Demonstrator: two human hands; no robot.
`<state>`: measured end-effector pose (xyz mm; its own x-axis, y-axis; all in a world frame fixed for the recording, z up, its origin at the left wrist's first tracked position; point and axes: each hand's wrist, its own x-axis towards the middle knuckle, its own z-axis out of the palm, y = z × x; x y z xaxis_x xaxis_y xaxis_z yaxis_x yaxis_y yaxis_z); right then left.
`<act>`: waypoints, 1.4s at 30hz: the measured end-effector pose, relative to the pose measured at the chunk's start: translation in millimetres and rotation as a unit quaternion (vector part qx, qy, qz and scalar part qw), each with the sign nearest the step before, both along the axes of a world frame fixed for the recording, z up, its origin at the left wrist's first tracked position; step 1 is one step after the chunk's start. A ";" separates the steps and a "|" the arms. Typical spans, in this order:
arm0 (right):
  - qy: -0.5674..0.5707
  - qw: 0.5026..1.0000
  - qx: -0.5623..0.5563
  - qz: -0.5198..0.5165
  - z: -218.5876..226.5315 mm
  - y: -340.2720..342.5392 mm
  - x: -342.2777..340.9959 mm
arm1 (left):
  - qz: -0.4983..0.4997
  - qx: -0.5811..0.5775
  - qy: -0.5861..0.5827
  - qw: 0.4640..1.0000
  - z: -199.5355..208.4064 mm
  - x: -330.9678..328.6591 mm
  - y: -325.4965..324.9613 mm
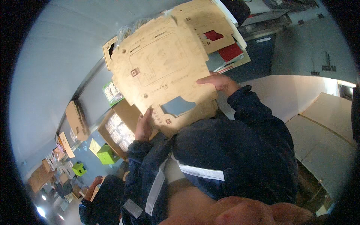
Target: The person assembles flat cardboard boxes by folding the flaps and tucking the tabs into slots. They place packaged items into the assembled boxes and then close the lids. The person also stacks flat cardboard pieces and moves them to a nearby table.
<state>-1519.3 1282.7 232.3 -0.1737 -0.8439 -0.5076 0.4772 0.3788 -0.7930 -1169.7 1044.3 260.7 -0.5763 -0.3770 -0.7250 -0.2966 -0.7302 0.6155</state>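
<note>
A flat, unfolded cardboard box blank (161, 63), tan with dark printing, is held up in front of me, tilted. One cut-out near its lower edge shows the blue-grey surface behind. My left hand (144, 125) grips the lower left corner, fingers mostly hidden under the board. On the right edge, my right hand (220, 83) is closed with its thumb on top and the other fingers beneath. Behind the blank lies another printed cardboard blank (213, 18), partly covered, with a red patch showing through its cut-out.
At left stands an open carton (129, 114) of pale wrapped packets. Near it are a green crate (107, 154), a smaller green crate (79, 169) and leaning brown cardboard (76, 120). Another person (102, 200) is at lower left. Large pale panels (326, 131) stand at right.
</note>
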 end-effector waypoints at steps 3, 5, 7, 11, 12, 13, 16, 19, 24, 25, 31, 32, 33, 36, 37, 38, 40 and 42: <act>-0.004 0.997 0.071 -0.039 15.6 -5.0 1.6 | 0.021 0.026 0.044 0.998 -1.1 36.9 -4.0; 0.001 0.998 0.001 -0.057 -35.5 30.4 -26.0 | 0.034 0.047 0.047 0.997 -5.0 53.6 -0.7; -0.017 0.996 -0.008 -0.091 -39.8 46.2 -4.0 | 0.012 0.034 -0.002 0.999 13.4 66.6 17.9; -0.019 0.991 0.037 -0.128 59.1 30.9 -9.8 | -0.033 0.001 -0.031 0.999 23.7 89.4 66.2; -0.014 0.991 0.044 -0.124 86.3 39.7 -6.5 | -0.035 0.005 -0.027 0.999 46.6 99.3 80.4; -0.006 0.989 0.025 -0.143 89.6 47.7 1.7 | -0.039 0.009 -0.028 0.999 63.3 112.8 92.8; 0.017 0.991 0.043 -0.124 69.0 22.7 -58.0 | -0.051 0.000 -0.037 0.998 43.9 95.9 80.8; -0.002 0.992 0.031 -0.120 56.1 18.2 -72.6 | -0.033 -0.018 -0.098 0.994 35.9 124.8 87.1; 0.004 0.993 0.056 -0.107 53.4 14.8 -91.7 | 0.005 -0.065 -0.145 0.987 37.8 150.0 95.4; 0.007 0.993 0.046 -0.105 56.2 13.9 -90.3 | 0.012 -0.062 -0.152 0.986 38.2 150.7 96.9; 0.008 0.995 0.042 -0.090 67.5 11.7 -97.3 | 0.000 -0.044 -0.136 0.990 37.1 140.1 114.4; -0.005 0.995 0.034 -0.091 66.8 11.7 -97.8 | -0.003 -0.042 -0.135 0.990 36.5 138.7 117.3; -0.014 0.995 0.026 -0.094 65.7 12.8 -99.9 | 0.000 -0.040 -0.138 0.990 36.8 135.2 119.2; -0.066 0.992 0.059 -0.093 28.6 25.1 -123.2 | 0.000 -0.045 -0.145 0.988 36.4 129.9 118.8; -0.057 0.991 0.064 -0.106 18.5 25.9 -117.2 | 0.005 -0.052 -0.149 0.987 36.0 136.2 119.7; -0.049 0.990 0.069 -0.112 15.7 22.6 -99.9 | 0.017 -0.059 -0.154 0.986 32.3 143.9 124.7; -0.026 0.987 0.095 -0.130 -4.0 39.8 -81.7 | 0.000 -0.077 -0.167 0.983 28.1 152.4 125.0; 0.005 0.981 0.134 -0.139 -34.8 67.1 -75.8 | -0.021 -0.077 -0.174 0.981 24.8 151.8 118.8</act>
